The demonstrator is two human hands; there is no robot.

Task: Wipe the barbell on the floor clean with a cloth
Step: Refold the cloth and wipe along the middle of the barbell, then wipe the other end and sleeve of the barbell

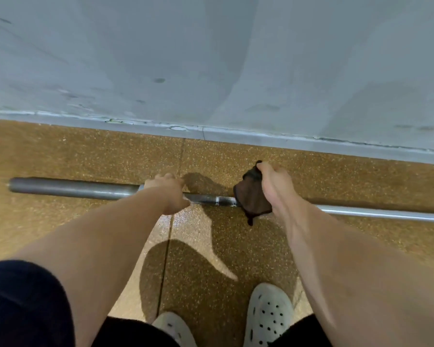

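A grey steel barbell [73,189] lies on the speckled brown floor, running left to right parallel to the wall. Its thick sleeve is at the left and its thin shaft goes off the right edge. My left hand [169,192] grips the bar where the sleeve meets the shaft. My right hand [273,186] holds a dark brown cloth [251,199] wrapped around the shaft, a short way right of my left hand. The stretch of bar under the cloth is hidden.
A pale grey wall [211,58] with a skirting strip stands just behind the bar. My two feet in white perforated clogs [268,316] are on the floor below the bar. A floor joint [167,259] runs toward me.
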